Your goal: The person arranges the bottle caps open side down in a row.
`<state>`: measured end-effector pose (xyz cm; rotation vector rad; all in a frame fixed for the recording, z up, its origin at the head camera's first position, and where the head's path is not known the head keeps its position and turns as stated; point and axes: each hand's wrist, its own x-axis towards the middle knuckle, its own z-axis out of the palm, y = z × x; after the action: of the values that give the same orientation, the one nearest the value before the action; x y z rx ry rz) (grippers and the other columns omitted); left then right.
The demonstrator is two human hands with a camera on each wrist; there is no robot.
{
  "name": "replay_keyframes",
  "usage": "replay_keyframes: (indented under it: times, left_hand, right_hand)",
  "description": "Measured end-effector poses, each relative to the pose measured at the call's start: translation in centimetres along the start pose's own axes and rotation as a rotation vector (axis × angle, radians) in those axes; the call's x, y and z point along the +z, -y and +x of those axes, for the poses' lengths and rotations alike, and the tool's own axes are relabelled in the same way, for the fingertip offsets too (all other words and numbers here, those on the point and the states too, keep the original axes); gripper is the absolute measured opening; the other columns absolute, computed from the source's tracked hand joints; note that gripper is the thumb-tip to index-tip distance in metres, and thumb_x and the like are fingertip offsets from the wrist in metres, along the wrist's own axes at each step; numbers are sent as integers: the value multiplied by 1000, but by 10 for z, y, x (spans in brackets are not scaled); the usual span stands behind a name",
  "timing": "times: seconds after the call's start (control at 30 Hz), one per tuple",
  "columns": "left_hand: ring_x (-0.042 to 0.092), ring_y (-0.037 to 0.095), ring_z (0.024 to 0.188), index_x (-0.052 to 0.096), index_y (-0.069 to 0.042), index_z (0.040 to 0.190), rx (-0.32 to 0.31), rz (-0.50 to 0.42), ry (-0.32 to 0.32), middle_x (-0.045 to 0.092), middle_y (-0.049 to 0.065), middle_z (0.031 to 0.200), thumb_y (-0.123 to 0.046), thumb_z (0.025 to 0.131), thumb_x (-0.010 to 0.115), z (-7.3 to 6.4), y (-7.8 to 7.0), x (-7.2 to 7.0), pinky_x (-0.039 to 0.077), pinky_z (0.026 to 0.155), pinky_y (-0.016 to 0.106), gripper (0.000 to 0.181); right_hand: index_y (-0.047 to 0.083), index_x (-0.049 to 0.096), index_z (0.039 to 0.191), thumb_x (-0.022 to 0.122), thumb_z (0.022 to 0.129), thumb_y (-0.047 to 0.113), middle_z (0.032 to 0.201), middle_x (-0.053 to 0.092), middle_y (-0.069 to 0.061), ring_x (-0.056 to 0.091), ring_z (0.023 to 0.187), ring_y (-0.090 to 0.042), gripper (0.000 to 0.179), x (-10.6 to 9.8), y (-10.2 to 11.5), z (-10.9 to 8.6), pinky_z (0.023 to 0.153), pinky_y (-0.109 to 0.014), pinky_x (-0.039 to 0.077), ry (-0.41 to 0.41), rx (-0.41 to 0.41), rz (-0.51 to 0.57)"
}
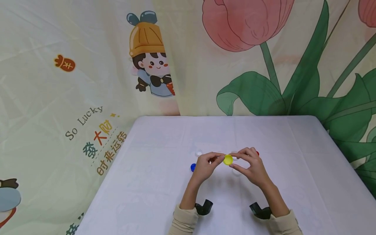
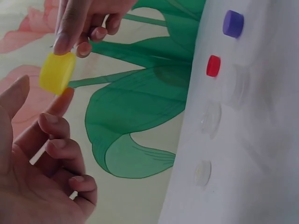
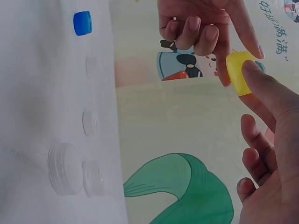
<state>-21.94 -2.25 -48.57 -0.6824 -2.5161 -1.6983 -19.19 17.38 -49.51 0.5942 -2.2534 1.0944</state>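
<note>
A small yellow cap (image 1: 227, 160) is up between both hands above the table. My right hand (image 1: 255, 167) pinches it; in the right wrist view the thumb (image 3: 261, 77) lies over its face, with a finger behind. My left hand (image 1: 207, 165) is at its other side. Its index finger (image 2: 63, 100) reaches the cap's lower edge, while a gap shows between the thumb (image 2: 16, 95) and the cap in the left wrist view. The left hand's other fingers are loosely bent.
Beyond the hands, a blue cap (image 3: 82, 23), a red cap (image 2: 213, 66) and a purple cap (image 2: 233, 24) lie on the white-covered table (image 1: 164, 137). Several clear round lids (image 3: 65, 169) are spread among them. A printed cloth (image 1: 194, 81) hangs behind.
</note>
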Motion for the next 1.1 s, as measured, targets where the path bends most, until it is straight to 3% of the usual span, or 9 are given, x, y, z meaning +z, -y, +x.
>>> replay_keyframes:
  times: [0.1, 0.27, 0.63, 0.83, 1.1]
  left_hand:
    - [52, 10, 69, 70, -14, 96, -74, -37, 41, 65, -4, 83, -43, 82, 59, 0, 0, 0, 42, 58, 21, 34]
    - [54, 11, 72, 71, -11, 93, -108, -94, 77, 66, -1, 85, -40, 81, 62, -1, 3, 0, 45, 61, 24, 33]
    - [51, 12, 68, 72, -13, 89, -143, -97, 28, 64, -1, 78, -38, 79, 66, -1, 2, 3, 40, 56, 21, 28]
    - [46, 11, 64, 72, -13, 92, -99, -66, -4, 59, -2, 71, -38, 78, 67, -1, 1, 3, 35, 51, 19, 29]
    - [42, 10, 57, 71, -14, 98, 71, 5, -42, 49, -3, 62, -37, 79, 66, -1, 5, 3, 33, 49, 19, 30]
  right_hand:
    - [17, 70, 100, 79, 66, 24, 86, 55, 4, 39, 84, -9, 35, -1, 0, 0, 68, -29, 30, 6, 0, 6]
    - [18, 69, 100, 79, 66, 25, 86, 54, 8, 39, 83, -8, 36, 0, -1, -1, 66, -28, 32, 8, -6, 3]
    - [19, 68, 103, 78, 69, 27, 85, 56, 5, 40, 83, -8, 37, 3, -4, -4, 66, -27, 39, 33, 41, 4]
    - [17, 68, 102, 78, 68, 23, 82, 57, 1, 41, 79, -7, 36, 4, -4, -4, 64, -26, 41, 21, 65, 3]
    - [13, 70, 95, 78, 68, 24, 81, 57, 6, 41, 77, -7, 31, 5, -4, -6, 62, -23, 43, 34, 102, 14]
